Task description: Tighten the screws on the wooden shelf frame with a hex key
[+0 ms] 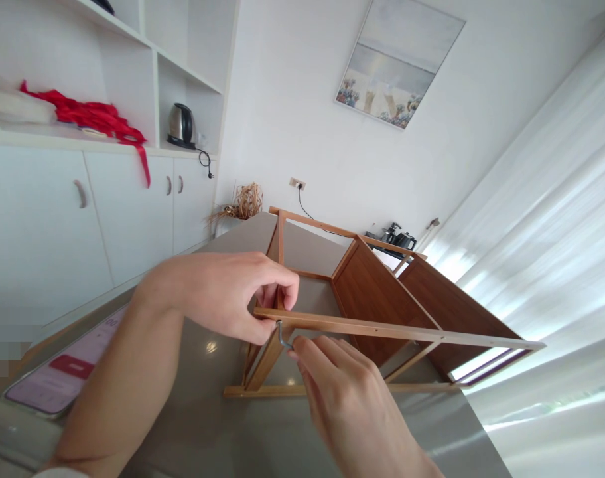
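A wooden shelf frame (pixel 342 323) with brown panels lies on its side on the grey table (pixel 198 405). My left hand (pixel 227 292) grips the end of its upper rail, thumb in front and fingers curled behind. Beside that thumb, the short end of a hex key (pixel 283 337) meets the rail at a bolt position. My right hand (pixel 337 392) pinches the hex key's other end between thumb and forefinger. The bolt head itself is too small to make out.
A phone (pixel 64 372) with a lit screen lies at the left, partly behind my left forearm. White cabinets (pixel 128 206) hold a kettle (pixel 182 124) and red ribbon (pixel 91 116). Dried plants (pixel 247 201) stand by the wall, a black coffee set (pixel 399 238) behind the frame, and curtains (pixel 546 179) at right.
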### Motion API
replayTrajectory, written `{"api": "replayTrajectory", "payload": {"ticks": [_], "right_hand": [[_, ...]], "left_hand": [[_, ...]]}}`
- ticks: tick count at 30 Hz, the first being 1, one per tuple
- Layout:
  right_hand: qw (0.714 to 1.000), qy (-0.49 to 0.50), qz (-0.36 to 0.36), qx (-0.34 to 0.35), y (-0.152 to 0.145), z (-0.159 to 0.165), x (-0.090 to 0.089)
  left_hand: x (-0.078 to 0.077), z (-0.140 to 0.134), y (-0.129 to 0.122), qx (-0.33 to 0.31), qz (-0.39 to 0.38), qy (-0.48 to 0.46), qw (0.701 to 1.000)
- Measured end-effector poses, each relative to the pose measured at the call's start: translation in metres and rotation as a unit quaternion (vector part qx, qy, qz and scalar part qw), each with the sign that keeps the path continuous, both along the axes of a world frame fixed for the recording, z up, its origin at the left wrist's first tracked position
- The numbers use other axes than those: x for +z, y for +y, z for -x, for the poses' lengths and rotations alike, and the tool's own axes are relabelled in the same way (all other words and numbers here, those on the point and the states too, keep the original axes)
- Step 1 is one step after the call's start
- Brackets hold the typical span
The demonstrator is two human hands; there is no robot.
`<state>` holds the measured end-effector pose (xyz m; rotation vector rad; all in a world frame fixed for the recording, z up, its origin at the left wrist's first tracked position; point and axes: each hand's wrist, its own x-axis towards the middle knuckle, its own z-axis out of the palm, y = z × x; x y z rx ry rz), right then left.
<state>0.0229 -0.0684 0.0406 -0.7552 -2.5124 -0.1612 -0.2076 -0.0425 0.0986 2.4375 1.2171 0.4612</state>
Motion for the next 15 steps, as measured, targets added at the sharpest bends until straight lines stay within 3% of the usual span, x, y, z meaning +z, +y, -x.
{"api": "replayTrajectory", "payload": {"ticks": [7, 15], "right_hand": [[0.998, -0.057, -0.031, -0.016, -0.003, -0.004, 0.015], [0.972, -0.142, -0.184, -0.014, -0.012, 0.004, 0.040]], "left_hand": [[0.002, -0.001, -0.002, 0.011, -0.005, 0.013, 1.000], [0.001, 0.000, -0.001, 0.004, 0.007, 0.002, 1.000]]}}
